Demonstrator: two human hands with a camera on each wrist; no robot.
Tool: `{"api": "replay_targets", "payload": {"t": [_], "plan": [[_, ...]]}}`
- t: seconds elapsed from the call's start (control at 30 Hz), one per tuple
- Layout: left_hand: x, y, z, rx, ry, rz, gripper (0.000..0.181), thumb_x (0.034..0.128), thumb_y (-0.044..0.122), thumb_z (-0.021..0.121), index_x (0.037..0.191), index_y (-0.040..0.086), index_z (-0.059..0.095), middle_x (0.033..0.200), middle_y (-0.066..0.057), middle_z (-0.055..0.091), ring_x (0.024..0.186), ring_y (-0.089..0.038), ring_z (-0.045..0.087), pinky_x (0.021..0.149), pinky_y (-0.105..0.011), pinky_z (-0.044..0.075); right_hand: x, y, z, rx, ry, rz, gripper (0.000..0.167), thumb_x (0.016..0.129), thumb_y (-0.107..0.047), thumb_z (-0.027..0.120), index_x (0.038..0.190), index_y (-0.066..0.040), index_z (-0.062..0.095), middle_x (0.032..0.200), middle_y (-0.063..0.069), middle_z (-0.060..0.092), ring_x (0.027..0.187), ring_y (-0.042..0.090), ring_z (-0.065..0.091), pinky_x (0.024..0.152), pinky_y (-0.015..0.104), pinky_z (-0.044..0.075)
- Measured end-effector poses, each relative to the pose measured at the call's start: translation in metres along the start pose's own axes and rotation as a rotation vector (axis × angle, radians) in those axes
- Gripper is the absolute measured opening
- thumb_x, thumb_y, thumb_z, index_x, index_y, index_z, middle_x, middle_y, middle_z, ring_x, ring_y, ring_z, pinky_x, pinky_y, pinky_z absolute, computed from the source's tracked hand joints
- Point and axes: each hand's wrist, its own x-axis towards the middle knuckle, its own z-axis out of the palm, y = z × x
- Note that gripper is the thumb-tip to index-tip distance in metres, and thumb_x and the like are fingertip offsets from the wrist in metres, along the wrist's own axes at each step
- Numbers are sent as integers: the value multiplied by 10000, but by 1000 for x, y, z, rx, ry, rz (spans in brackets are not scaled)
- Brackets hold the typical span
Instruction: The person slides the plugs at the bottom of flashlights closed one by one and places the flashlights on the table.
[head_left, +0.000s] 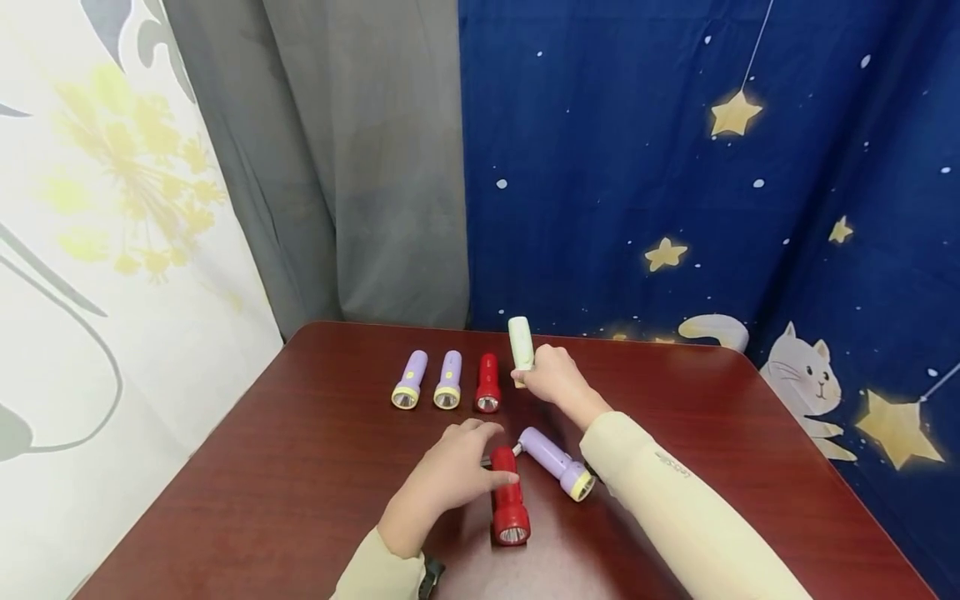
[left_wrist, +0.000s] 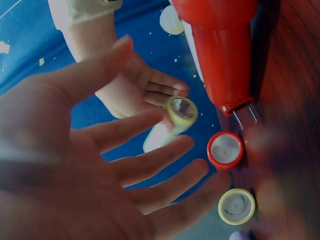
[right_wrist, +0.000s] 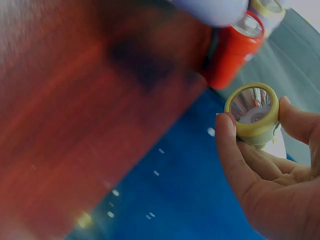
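My right hand [head_left: 558,379] grips a pale green flashlight [head_left: 521,337] above the far part of the table. In the right wrist view, thumb and fingers hold it around its yellow-rimmed head [right_wrist: 255,127]. The left hand [head_left: 450,471] hovers beside a red flashlight [head_left: 509,508], its fingers spread and holding nothing. That flashlight lies lens towards me, and two metal prongs [left_wrist: 239,120] stick out of its tail. Just right of it, a purple flashlight [head_left: 551,457] with a yellow rim lies at a slant, its tail prongs out too.
Behind the left hand, a row on the brown table [head_left: 300,467] holds a purple flashlight [head_left: 414,371], another purple flashlight [head_left: 451,371] and a smaller-looking red flashlight [head_left: 488,375], lenses towards me. A grey curtain [head_left: 397,167] and a blue star-patterned curtain [head_left: 585,167] hang behind the table.
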Motion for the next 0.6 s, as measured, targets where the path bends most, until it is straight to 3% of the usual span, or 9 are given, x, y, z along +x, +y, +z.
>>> {"api": "replay_targets", "payload": {"t": [0.1,0.33,0.6], "plan": [[-2,2,1,-4,-46,-11,717,829,380,896,1417,57,645,1444,-192,607,1295,-380,549,994,-614,574,3,4,10,-12,-34,25,395,921,-332,826,1006,39,720,871,161,726,740,254,639,698,373,551],[-3,0,-1,-15,-32,-21,686,841,379,882,1399,50,656,1425,-185,627,1285,-369,571,1006,-609,568,14,11,25,29,-175,128,427,970,-367,786,1000,45,678,717,130,697,566,190,728,538,275,579],[0,2,-3,-9,-64,-25,707,838,382,888,1419,60,645,1440,-180,621,1293,-362,566,1019,-611,562,20,14,29,104,-232,221,422,1002,-354,753,1042,54,653,733,125,670,532,163,741,581,286,621]]}}
